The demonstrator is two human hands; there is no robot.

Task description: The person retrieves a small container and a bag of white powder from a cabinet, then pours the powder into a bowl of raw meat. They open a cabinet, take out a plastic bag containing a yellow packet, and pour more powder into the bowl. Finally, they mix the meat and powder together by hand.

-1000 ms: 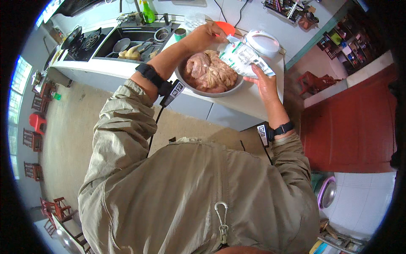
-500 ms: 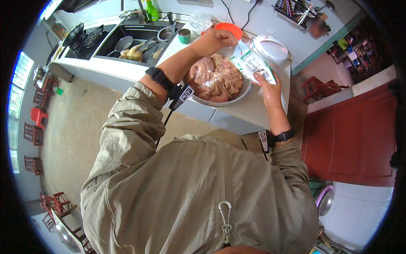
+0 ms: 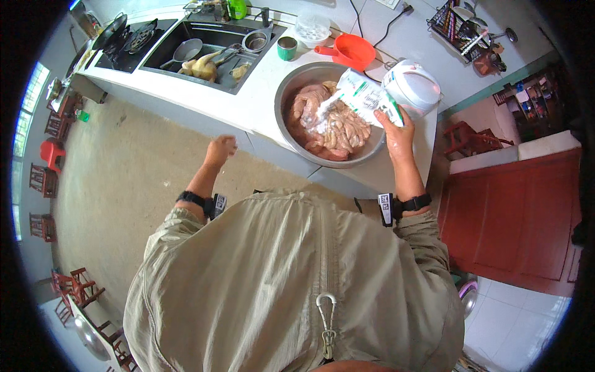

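A large grey metal basin [image 3: 287,84] on the counter holds pale pink raw meat, folded like intestines [image 3: 347,129]. White powder [image 3: 323,115] lies in a heap and streak on top. My right hand [image 3: 398,131] grips a white and green plastic bag [image 3: 365,93] by its lower right end. The bag tilts over the basin, its left end low by the powder. My left hand [image 3: 221,150] is off the counter's front edge, left of the basin, fingers loosely bent and a little apart, with nothing visible in them.
Behind the basin are a red dipper [image 3: 354,52], a white lidded bucket [image 3: 412,85], a clear plastic container [image 3: 312,28] and a green can [image 3: 286,48]. At left, the black sink [image 3: 217,34] holds a plucked chicken [image 3: 199,68] and a pan. A utensil rack [image 3: 455,25] hangs at right.
My left hand has let go of the bag's upper end and drawn back left, away from the basin. A larger pile of white powder now covers the meat. The bag stays in my right hand.
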